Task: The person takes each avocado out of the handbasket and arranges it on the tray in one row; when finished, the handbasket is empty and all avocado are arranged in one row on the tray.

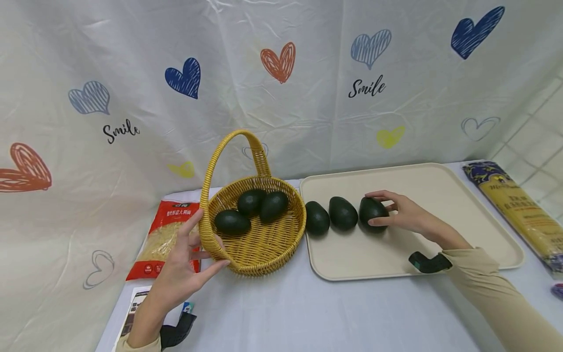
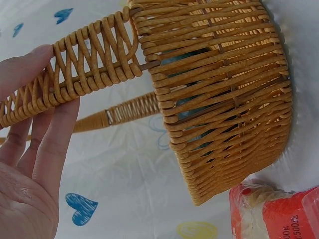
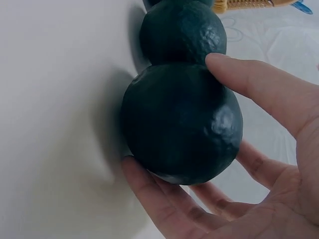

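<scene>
My left hand [image 1: 178, 266] holds the handle [image 2: 75, 64] of a yellow woven basket [image 1: 268, 249], thumb on one side and fingers behind it. Inside the basket lie three dark green avocados [image 1: 232, 222], grouped toward its back left. On the beige tray [image 1: 422, 195], three more avocados stand in a row along the left part: one at the tray's edge beside the basket, a middle avocado [image 1: 343, 213], and the rightmost avocado [image 1: 372, 214]. My right hand [image 1: 406, 213] grips that rightmost one between thumb and fingers; the right wrist view shows it close against its neighbour.
A red pasta bag [image 1: 164, 239] lies left of the basket, partly behind my left hand. To the right of the tray is a long yellow and purple noodle packet [image 1: 514, 210]. A printed card [image 1: 136, 303] sits under my left forearm. Behind everything hangs a heart-patterned white curtain [image 1: 308, 112].
</scene>
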The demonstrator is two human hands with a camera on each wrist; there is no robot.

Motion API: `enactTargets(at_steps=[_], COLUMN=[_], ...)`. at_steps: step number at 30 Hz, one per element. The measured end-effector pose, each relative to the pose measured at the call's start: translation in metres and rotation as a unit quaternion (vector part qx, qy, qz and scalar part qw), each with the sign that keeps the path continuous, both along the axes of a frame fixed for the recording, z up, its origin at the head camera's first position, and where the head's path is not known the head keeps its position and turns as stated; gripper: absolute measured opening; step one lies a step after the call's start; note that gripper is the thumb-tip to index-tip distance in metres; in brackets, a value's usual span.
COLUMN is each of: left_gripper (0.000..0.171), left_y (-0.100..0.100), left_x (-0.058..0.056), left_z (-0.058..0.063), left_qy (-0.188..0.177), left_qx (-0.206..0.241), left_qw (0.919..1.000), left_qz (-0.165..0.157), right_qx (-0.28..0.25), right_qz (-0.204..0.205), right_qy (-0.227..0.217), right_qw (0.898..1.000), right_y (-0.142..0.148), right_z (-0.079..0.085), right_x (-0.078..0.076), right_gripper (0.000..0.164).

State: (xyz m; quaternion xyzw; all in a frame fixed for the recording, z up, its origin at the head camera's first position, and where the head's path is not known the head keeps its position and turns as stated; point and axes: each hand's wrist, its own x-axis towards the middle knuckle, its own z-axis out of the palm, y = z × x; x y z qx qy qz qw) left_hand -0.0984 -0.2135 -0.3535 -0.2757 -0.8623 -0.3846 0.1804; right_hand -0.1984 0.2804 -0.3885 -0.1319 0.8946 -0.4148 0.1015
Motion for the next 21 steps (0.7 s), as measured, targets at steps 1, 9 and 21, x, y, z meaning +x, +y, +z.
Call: enactTargets(at_steps=[1, 9, 21], left_gripper=[0.126, 0.125, 0.126], left_y=[-0.0001, 0.0004, 0.0001], left_x=[-0.0001, -0.0007, -0.0005], left_z=[-0.0003, 0.0007, 0.0006], left_qy=[0.000, 0.003, 0.004], left_qx=[0.001, 0.005, 0.006], left_qw=[1.0000, 0.9999, 0.9999], left_qz=[-0.001, -0.008, -0.009], right_qx=[0.002, 0.010, -0.004], right_qz=[0.000, -0.004, -0.016], right_qy=[0.001, 0.001, -0.008], right_qw=[1.000, 1.000, 1.000], right_y=[0.0004, 0.0047, 0.0000], right_z=[-0.0004, -0.0005, -0.0002], right_x=[-0.0003, -0.0007, -0.0010], right_gripper=[0.073, 0.075, 0.073])
